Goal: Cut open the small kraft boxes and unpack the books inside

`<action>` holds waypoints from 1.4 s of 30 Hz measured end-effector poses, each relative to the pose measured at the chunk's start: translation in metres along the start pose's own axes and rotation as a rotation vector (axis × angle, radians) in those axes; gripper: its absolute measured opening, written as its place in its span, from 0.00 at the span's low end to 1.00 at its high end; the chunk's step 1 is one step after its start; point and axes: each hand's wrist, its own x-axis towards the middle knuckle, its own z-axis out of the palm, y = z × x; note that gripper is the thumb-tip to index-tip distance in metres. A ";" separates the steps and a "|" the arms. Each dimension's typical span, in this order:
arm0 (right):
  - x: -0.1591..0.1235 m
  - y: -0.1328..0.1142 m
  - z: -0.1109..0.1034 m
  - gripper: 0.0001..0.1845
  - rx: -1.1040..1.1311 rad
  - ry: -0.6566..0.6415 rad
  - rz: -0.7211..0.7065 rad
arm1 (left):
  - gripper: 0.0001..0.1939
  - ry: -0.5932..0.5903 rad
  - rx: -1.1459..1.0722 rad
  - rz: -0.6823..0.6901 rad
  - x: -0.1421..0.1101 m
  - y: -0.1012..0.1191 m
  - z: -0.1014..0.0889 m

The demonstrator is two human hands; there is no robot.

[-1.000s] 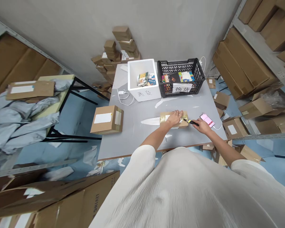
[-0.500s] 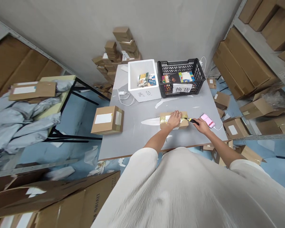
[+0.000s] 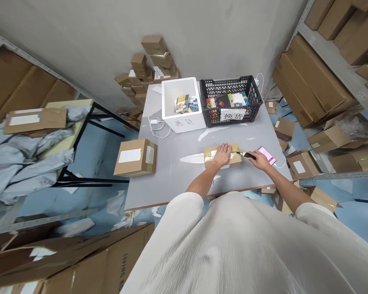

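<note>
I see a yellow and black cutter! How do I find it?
Find the grey table. Near its front edge, a taped cardboard box sits under the person's left hand. Right beside it, the person's right hand grips a yellow-and-black utility knife, between the box and a phone with a pink screen.

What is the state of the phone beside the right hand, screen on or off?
On: the phone shows a lit pink screen, next to the right hand.

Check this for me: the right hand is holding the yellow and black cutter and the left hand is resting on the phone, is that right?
Not quite: the left hand rests on the box, not on that, as the head view shows. The right hand does hold the cutter.
</note>
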 end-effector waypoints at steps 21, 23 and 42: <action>0.039 -0.022 -0.023 0.26 0.171 0.036 0.084 | 0.30 0.054 -0.121 -0.056 -0.056 -0.008 -0.016; 0.051 -0.032 -0.018 0.25 0.177 0.016 0.043 | 0.30 0.074 -0.112 -0.089 -0.078 -0.010 -0.015; 0.060 -0.090 0.014 0.26 0.068 -0.122 0.077 | 0.17 -0.088 -0.152 -0.482 -0.101 -0.028 -0.009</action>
